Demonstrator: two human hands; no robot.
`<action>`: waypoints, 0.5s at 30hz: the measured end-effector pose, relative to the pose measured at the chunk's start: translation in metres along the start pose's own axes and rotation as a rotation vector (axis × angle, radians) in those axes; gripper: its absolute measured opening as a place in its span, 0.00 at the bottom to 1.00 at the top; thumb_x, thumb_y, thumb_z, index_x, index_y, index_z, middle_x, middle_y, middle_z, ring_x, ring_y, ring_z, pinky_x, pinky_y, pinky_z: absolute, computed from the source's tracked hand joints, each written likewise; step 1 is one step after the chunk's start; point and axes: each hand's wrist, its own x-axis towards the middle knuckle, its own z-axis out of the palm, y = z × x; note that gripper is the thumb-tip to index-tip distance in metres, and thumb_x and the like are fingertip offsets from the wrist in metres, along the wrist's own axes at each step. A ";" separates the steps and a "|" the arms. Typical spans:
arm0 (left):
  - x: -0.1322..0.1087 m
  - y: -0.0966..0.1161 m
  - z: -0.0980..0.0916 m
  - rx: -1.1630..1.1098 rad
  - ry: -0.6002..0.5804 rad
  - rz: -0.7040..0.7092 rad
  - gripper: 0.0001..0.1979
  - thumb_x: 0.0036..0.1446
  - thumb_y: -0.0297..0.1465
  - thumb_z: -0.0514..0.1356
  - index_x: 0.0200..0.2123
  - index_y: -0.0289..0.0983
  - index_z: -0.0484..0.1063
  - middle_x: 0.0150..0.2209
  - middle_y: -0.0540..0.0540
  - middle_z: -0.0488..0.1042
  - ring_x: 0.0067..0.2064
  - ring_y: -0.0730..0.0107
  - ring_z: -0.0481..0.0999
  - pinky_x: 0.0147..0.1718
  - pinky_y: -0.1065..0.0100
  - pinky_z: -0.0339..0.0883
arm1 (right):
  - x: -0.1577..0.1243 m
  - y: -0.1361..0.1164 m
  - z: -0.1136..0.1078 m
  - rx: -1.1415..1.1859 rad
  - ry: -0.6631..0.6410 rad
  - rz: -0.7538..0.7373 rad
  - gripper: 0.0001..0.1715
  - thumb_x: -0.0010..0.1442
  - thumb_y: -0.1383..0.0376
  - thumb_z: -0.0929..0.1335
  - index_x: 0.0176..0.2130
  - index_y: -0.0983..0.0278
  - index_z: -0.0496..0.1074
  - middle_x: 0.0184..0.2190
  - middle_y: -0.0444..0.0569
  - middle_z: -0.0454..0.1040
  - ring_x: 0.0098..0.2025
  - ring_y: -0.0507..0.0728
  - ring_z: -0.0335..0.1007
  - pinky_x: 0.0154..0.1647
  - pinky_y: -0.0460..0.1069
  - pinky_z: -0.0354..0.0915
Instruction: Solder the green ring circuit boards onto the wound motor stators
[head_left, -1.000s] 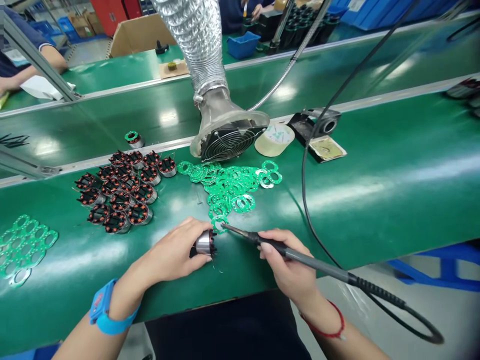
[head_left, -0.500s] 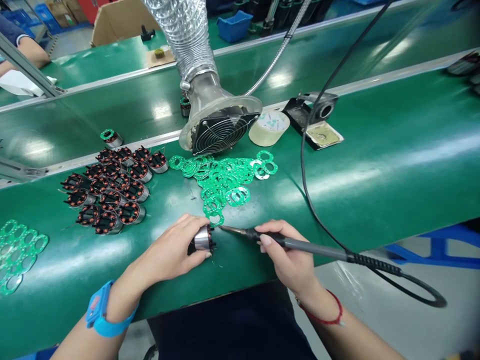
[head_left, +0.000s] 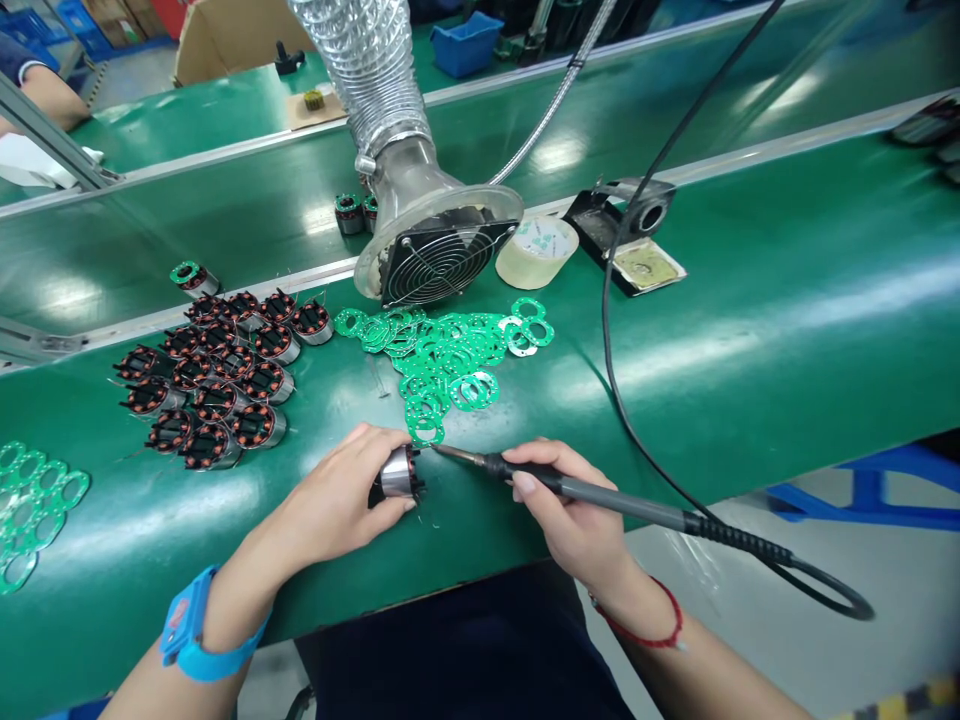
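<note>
My left hand (head_left: 341,500) is closed round a small metal motor stator (head_left: 397,474), lying on its side on the green bench. My right hand (head_left: 574,520) grips a dark soldering iron (head_left: 600,497) like a pen. Its tip points left and sits right at the stator's top end. A heap of green ring-shaped circuit boards (head_left: 446,355) lies just beyond the hands. A cluster of several copper-wound stators (head_left: 217,385) stands to the left of that heap.
A fume-extraction duct with a fan grille (head_left: 439,255) hangs behind the boards. A tape roll (head_left: 536,250) and a soldering iron stand (head_left: 626,235) sit to its right. The iron's black cable (head_left: 622,400) loops across the bench. More green boards (head_left: 34,500) lie far left.
The view has shifted slightly. The iron's tip has closed in on the stator in my left hand; both hands keep their grips.
</note>
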 end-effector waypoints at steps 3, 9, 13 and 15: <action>0.000 0.000 0.000 0.003 -0.007 0.002 0.22 0.57 0.31 0.58 0.54 0.38 0.58 0.48 0.43 0.69 0.49 0.60 0.66 0.48 0.59 0.63 | 0.000 -0.001 -0.001 -0.008 -0.018 0.001 0.06 0.58 0.67 0.65 0.36 0.62 0.72 0.26 0.45 0.73 0.25 0.52 0.69 0.23 0.46 0.64; 0.000 -0.001 0.002 0.015 -0.011 0.001 0.21 0.57 0.31 0.58 0.54 0.38 0.58 0.47 0.43 0.69 0.49 0.60 0.65 0.48 0.58 0.63 | -0.002 0.000 -0.001 0.018 -0.008 -0.020 0.05 0.59 0.66 0.65 0.37 0.62 0.71 0.26 0.45 0.72 0.25 0.51 0.68 0.24 0.47 0.65; 0.001 -0.001 0.002 0.011 -0.006 -0.005 0.21 0.58 0.32 0.58 0.54 0.39 0.57 0.48 0.43 0.69 0.49 0.59 0.66 0.48 0.57 0.64 | -0.003 -0.001 0.000 0.010 0.044 -0.023 0.06 0.60 0.66 0.65 0.40 0.61 0.70 0.29 0.46 0.71 0.27 0.52 0.69 0.28 0.49 0.67; 0.001 -0.001 0.002 0.012 -0.002 -0.006 0.21 0.57 0.32 0.58 0.54 0.39 0.58 0.48 0.43 0.69 0.49 0.59 0.66 0.48 0.57 0.64 | -0.002 -0.002 0.000 -0.014 0.046 -0.061 0.07 0.59 0.67 0.66 0.41 0.61 0.70 0.30 0.47 0.72 0.29 0.53 0.70 0.29 0.49 0.68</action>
